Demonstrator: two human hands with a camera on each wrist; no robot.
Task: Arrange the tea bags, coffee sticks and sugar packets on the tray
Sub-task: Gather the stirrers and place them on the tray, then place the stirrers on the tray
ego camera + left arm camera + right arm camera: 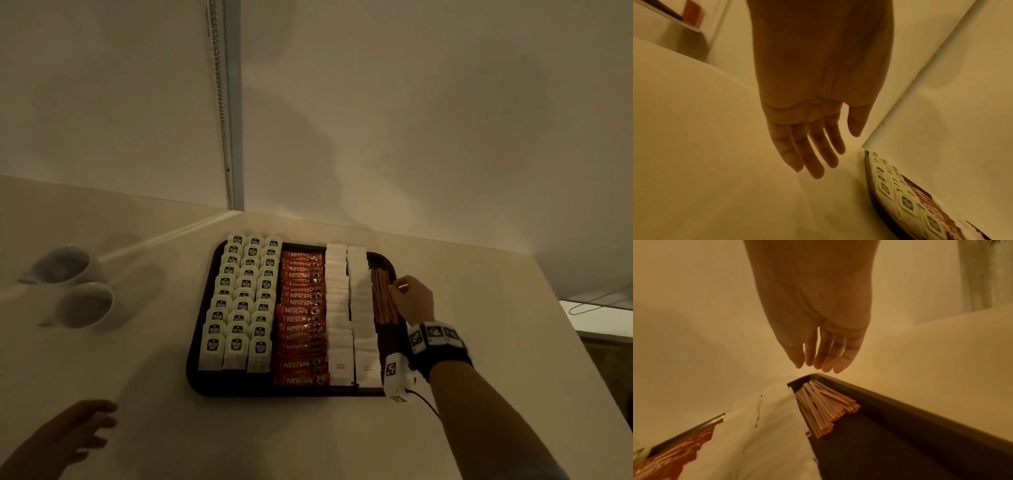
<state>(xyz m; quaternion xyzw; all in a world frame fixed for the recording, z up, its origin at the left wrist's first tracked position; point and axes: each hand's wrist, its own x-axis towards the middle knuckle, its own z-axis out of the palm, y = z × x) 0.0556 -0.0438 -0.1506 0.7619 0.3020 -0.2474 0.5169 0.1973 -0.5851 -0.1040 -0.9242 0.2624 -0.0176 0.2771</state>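
A dark tray (pixel 202 346) lies flat on the counter. From its left edge run three columns of overlapping pale tea bags (pixel 239 298), then one column of red coffee sticks (pixel 301 318), then two columns of white sugar packets (pixel 349 315). By its right rim lies a bundle of thin brown sticks (pixel 383 299), perhaps stirrers.

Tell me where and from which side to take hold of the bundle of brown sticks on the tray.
Probably best to pinch the brown sticks across the bundle's middle, coming from above on the open right-hand side. They lie flat and lengthwise, tight against the white packets on their left, with bare tray to their right. The right hand is already nearest.
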